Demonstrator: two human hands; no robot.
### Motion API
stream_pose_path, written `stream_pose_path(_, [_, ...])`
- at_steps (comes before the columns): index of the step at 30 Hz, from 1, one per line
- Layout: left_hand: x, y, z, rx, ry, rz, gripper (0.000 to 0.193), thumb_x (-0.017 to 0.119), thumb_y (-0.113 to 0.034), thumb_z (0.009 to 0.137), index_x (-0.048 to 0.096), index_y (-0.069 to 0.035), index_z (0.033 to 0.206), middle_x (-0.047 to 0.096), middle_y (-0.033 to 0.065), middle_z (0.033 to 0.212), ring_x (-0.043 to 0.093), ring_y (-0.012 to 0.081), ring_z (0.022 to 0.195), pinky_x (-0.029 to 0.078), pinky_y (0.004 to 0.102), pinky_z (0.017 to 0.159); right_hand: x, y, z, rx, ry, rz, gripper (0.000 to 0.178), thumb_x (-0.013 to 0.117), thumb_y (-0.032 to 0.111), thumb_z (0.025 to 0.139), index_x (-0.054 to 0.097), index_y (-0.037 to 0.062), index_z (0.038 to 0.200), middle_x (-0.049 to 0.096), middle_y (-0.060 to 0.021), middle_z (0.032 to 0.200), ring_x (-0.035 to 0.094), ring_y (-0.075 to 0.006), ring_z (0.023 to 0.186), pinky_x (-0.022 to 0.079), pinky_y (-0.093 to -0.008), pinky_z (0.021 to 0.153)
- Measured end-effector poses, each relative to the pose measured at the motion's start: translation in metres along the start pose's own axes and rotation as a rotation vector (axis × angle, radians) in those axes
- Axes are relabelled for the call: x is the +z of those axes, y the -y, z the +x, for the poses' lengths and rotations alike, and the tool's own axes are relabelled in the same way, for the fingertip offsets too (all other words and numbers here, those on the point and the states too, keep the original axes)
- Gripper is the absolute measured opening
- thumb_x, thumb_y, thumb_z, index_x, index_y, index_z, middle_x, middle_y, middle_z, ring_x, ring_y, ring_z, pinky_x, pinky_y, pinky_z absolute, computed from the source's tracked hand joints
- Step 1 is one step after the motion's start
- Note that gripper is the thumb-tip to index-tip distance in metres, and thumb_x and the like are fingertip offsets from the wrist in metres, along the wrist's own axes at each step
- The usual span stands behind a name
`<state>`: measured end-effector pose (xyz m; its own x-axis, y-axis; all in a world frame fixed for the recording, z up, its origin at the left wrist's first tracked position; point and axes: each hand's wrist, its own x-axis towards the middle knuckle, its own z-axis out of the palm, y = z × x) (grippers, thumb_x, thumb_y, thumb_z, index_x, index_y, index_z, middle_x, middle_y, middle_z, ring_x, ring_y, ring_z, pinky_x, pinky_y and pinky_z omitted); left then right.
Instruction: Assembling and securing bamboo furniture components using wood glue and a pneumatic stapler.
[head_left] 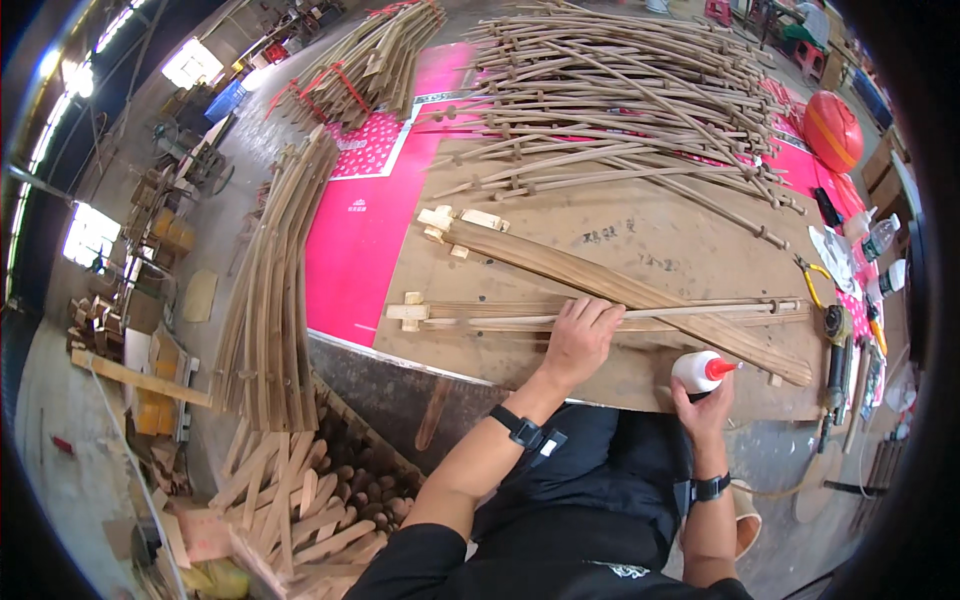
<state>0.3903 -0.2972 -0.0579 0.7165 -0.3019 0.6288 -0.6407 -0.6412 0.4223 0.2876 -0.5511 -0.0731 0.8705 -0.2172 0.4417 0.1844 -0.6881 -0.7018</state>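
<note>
My left hand [582,342] is closed round a thin wooden rod [690,312], pressing it down along a long flat wooden strip [480,311] on the brown board. A pale crosspiece [407,312] sits at that strip's left end. In my right hand [706,408], near the front edge, is a white squeeze bottle [692,370] tilted with its red nozzle pointing right. A second long wooden slat [570,268], with pale blocks [437,220] at its far-left end, lies diagonally, its right end crossing the rod. My left fingertips are partly hidden.
Many thin knobbed rods [620,90] are piled at the back. Slats [275,290] are stacked on the left, above a box of wooden offcuts [330,500]. Yellow-handled pliers [815,283], a power tool [834,350] and a red balloon-like object [833,132] are on the right.
</note>
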Motion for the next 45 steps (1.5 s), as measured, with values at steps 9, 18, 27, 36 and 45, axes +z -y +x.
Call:
stream_pose_path(9, [0.003, -0.003, 0.005, 0.010, 0.017, -0.033, 0.024, 0.074, -0.012, 0.088, 0.073, -0.008, 0.112, 0.067, 0.0062, 0.101, 0.062, 0.0273, 0.097, 0.050, 0.0417, 0.085, 0.000, 0.004, 0.001, 0.023, -0.001, -0.002, 0.057, 0.087, 0.020, 0.074, 0.064, -0.0003, 0.121, 0.067, -0.0220, 0.108, 0.066, -0.0431, 0.098, 0.053, -0.0479, 0.090])
stream_pose_path(18, [0.002, -0.001, 0.007, 0.001, -0.002, -0.043, 0.024, 0.074, -0.011, 0.088, 0.073, -0.008, 0.112, 0.067, 0.0067, 0.100, 0.062, 0.0286, 0.097, 0.050, 0.0425, 0.086, 0.000, 0.002, 0.001, -0.035, -0.007, -0.052, 0.058, 0.089, 0.023, 0.074, 0.063, 0.0000, 0.120, 0.067, -0.0227, 0.107, 0.065, -0.0443, 0.098, 0.053, -0.0489, 0.089])
stream_pose_path(27, [0.002, -0.002, 0.005, -0.011, -0.009, -0.031, 0.022, 0.076, -0.011, 0.087, 0.073, -0.008, 0.109, 0.068, 0.0061, 0.100, 0.063, 0.0284, 0.097, 0.050, 0.0426, 0.086, 0.000, 0.005, 0.000, -0.010, -0.005, -0.016, 0.057, 0.089, 0.021, 0.073, 0.064, 0.0009, 0.120, 0.068, -0.0216, 0.108, 0.065, -0.0432, 0.098, 0.053, -0.0486, 0.089])
stream_pose_path(36, [0.006, -0.003, 0.010, 0.035, 0.002, 0.022, 0.019, 0.074, -0.014, 0.088, 0.074, -0.011, 0.107, 0.068, 0.0051, 0.099, 0.063, 0.0275, 0.096, 0.049, 0.0439, 0.086, -0.008, 0.001, -0.002, -0.003, -0.055, -0.001, 0.054, 0.089, 0.020, 0.071, 0.066, 0.0015, 0.116, 0.068, -0.0187, 0.106, 0.068, -0.0366, 0.096, 0.056, -0.0441, 0.084])
stream_pose_path(45, [0.001, 0.021, 0.000, 0.031, 0.014, 0.148, 0.020, 0.078, -0.015, 0.088, 0.078, -0.014, 0.108, 0.069, 0.0063, 0.100, 0.063, 0.0304, 0.096, 0.048, 0.0463, 0.089, -0.007, 0.022, 0.009, -0.041, 0.069, 0.010, 0.082, 0.091, 0.038, 0.076, 0.054, 0.0031, 0.140, 0.063, -0.0218, 0.131, 0.061, -0.0413, 0.124, 0.051, -0.0477, 0.106])
